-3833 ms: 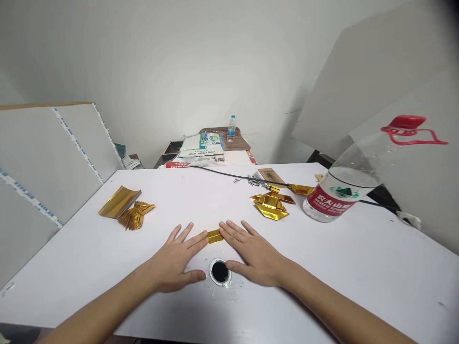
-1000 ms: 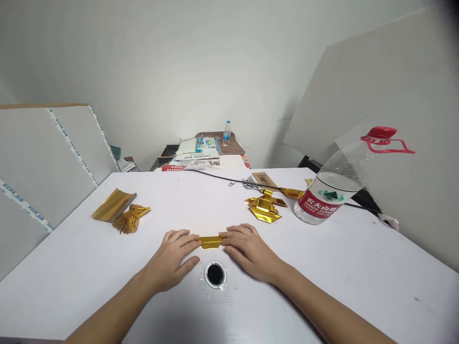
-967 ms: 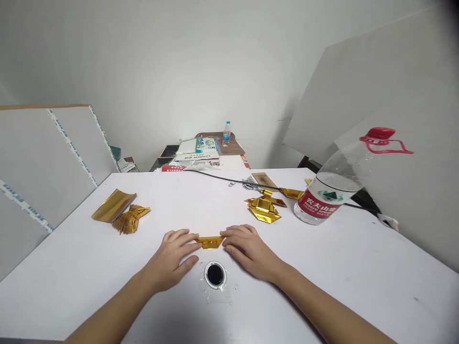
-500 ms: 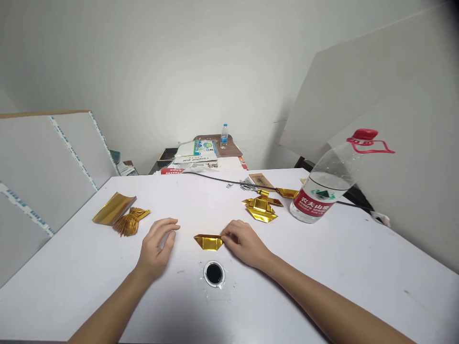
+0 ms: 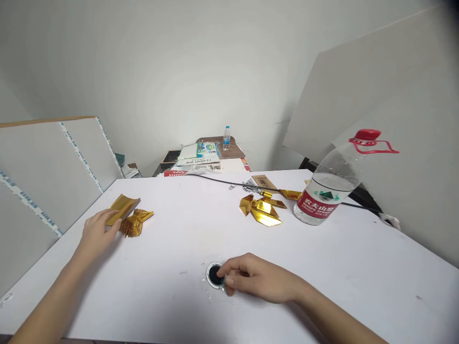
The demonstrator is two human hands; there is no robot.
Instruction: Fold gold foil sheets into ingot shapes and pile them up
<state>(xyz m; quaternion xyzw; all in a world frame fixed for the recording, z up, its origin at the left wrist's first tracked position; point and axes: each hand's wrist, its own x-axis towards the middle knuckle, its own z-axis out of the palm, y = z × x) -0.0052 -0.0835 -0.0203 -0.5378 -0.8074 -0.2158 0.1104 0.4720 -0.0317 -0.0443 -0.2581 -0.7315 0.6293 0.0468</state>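
Note:
My left hand (image 5: 98, 231) is at the near left edge of a stack of gold foil paper (image 5: 124, 206). Its fingertips rest on the sheets, and the thumb is apart from the fingers. Beside the stack lies a fanned bundle of folded gold paper (image 5: 134, 223). My right hand (image 5: 258, 277) stretches its index finger onto a round black pad (image 5: 214, 274) with a white rim, the other fingers loosely curled with nothing visible in them. Farther back, folded gold foil pieces (image 5: 265, 211) lie in a loose heap.
A large tilted water bottle (image 5: 324, 193) with a red cap stands at the right. Behind the heap lie a black cable (image 5: 229, 182), a brown card (image 5: 264, 182) and another gold piece (image 5: 289, 194). A white panel (image 5: 39, 177) borders the left side.
My left hand has moved left to the foil stack. My right hand has let go of the folded gold piece, now with the heap, and come down to the black pad.

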